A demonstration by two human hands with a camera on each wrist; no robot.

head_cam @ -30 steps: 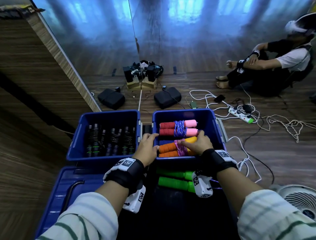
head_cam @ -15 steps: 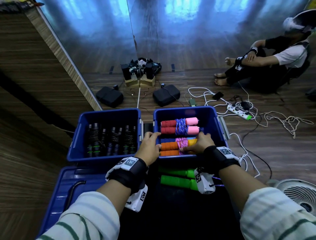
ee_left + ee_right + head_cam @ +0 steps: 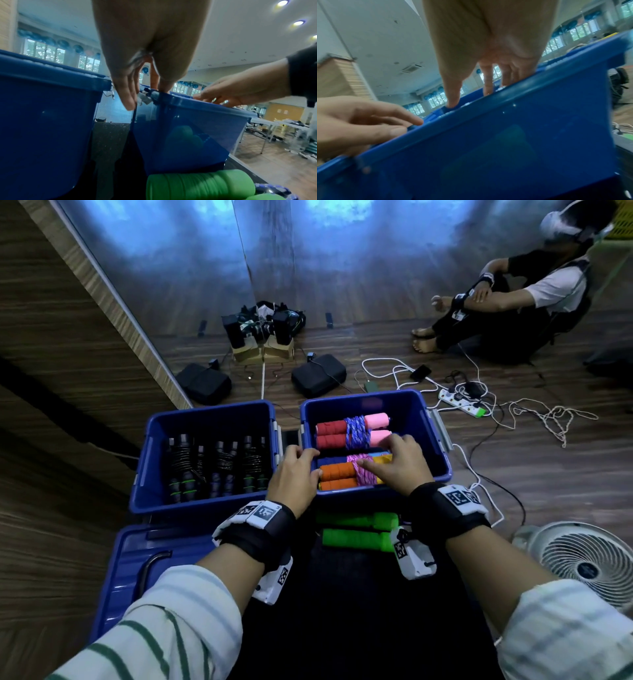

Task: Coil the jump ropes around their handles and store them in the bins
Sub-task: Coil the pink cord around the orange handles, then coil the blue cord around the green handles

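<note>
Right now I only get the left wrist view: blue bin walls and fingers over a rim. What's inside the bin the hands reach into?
Observer: The right bin holds two coiled ropes: a red-and-pink rope at the back and an orange-and-yellow rope at the front.
Operator: What are the hands doing there?
Observer: The right hand rests on the orange-and-yellow rope's yellow end; the left hand touches its orange end.
Operator: And the other bin?
Observer: The left bin holds a row of black-handled ropes.
</note>
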